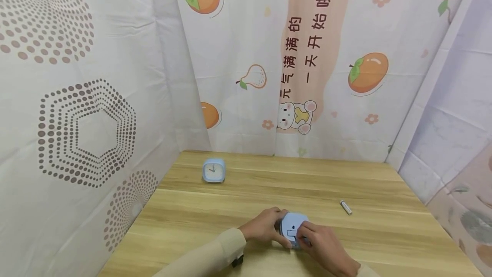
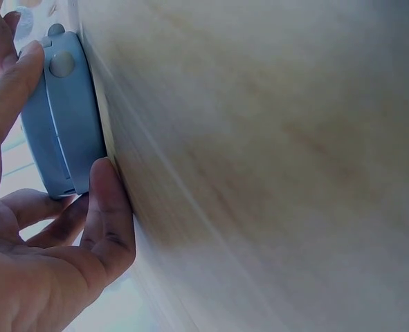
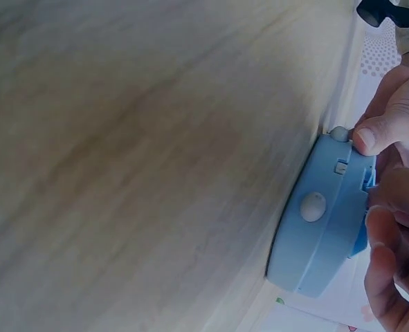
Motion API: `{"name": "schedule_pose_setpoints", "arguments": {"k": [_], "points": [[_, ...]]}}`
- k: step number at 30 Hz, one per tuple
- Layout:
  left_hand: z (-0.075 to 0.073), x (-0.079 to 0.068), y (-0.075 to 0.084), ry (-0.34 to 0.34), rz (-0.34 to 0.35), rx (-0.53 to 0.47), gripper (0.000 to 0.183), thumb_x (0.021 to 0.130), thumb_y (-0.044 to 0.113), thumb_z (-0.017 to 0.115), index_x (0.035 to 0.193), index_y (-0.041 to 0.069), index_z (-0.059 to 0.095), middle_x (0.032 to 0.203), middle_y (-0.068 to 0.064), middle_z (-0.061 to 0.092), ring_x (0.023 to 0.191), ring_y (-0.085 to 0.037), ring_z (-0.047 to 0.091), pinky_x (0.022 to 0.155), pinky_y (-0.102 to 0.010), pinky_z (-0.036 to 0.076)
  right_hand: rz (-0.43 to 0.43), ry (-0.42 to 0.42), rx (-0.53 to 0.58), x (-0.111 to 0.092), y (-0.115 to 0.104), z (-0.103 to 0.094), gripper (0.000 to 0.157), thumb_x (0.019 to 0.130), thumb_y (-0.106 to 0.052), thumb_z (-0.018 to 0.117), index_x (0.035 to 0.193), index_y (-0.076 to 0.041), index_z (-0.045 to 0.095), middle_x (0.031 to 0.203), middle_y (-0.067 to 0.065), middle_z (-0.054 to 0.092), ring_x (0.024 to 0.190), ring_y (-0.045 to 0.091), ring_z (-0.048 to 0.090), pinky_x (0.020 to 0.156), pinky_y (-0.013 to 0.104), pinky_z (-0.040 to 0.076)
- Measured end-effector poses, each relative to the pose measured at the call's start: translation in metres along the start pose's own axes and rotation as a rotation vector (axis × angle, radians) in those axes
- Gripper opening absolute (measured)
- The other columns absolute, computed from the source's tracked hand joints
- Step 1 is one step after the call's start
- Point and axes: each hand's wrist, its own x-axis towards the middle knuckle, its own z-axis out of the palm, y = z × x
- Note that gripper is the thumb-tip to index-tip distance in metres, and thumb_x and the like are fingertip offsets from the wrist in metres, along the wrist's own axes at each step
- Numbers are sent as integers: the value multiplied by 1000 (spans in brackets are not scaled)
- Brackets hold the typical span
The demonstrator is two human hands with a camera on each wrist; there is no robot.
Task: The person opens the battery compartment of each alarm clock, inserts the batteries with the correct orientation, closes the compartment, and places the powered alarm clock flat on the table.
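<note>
1. The light-blue case (image 1: 298, 218) sits between my two hands, its back turned up, and seems to rest on the wooden table (image 1: 250, 174) beneath them.
2. The step in hand, as I judge it, is fine work at the recess (image 1: 292, 233) in that back, just beside my right fingertips; a blue flap (image 3: 360, 238) stands out from the case near them.
3. To do it well, I should brace the case with the left hand alone, so the right can move lightly without shoving it about.
4. I should press close to the recess and straight along it; prying at a slant could bend the flap or make the case skid.
5. My left hand (image 1: 265, 225) grips the case, thumb and fingers curled around its edge on the side away from my right.
6. My right hand (image 1: 324, 243) has its fingers bent, tips close together and reaching the recess; I cannot tell whether they pinch the flap or only touch there.
7. A white battery (image 1: 346, 207) lies beyond my right hand and to its right, untouched.
8. A second clock (image 1: 213, 170) stands well apart, beyond my left hand and to its left.
</note>
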Motion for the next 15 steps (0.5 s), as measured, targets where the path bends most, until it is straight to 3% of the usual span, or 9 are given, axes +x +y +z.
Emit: {"name": "schedule_pose_setpoints", "arguments": {"k": [7, 15], "points": [[0, -1, 0, 4, -6, 7, 98, 74, 47, 92, 153, 8, 49, 115, 8, 59, 94, 1, 52, 84, -19, 47, 49, 6, -3, 1, -3, 1, 33, 67, -2, 92, 80, -21, 69, 85, -14, 62, 68, -10, 47, 56, 10, 41], [-1, -1, 1, 1, -5, 6, 96, 75, 45, 92, 152, 7, 49, 112, 8, 58, 90, 1, 51, 79, -17, 47, 69, -22, 6, 2, -3, 1, 27, 72, -4, 91, 80, -19, 70, 85, -14, 62, 68, -9, 47, 56, 12, 42]]}}
